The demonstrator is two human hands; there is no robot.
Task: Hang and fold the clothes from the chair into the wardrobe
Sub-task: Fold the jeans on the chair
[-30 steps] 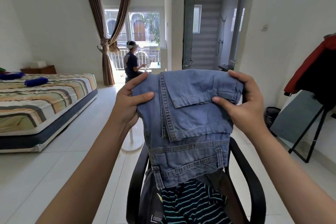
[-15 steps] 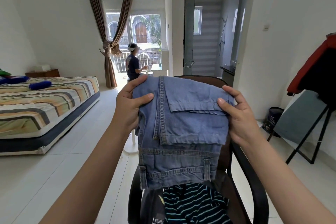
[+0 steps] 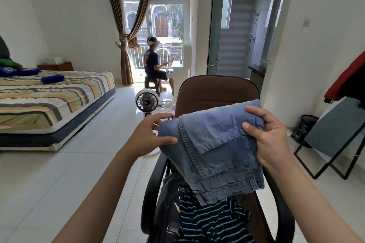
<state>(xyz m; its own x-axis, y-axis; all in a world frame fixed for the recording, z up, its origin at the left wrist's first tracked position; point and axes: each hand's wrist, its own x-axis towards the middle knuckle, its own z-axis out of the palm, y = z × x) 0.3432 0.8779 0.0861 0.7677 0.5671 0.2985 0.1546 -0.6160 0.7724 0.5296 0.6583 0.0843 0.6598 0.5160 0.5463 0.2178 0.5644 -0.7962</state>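
Folded jeans (image 3: 217,150) above chair (image 3: 217,92), right hand (image 3: 270,140) gripping, left hand (image 3: 150,136) pinching edge

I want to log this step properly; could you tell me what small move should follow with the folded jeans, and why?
Probably carry the folded jeans off toward the wardrobe, which is out of view. Both the left hand and the right hand already hold the bundle above the chair, with a striped shirt on the seat.

Centre frame, both hands hold a folded pair of light-blue denim jeans (image 3: 213,150) above the brown-backed black office chair (image 3: 217,92) — the left hand (image 3: 147,137) pinching its left edge, the right hand (image 3: 265,136) gripping its right corner. A dark striped shirt (image 3: 209,221) lies heaped on the seat — lower centre.
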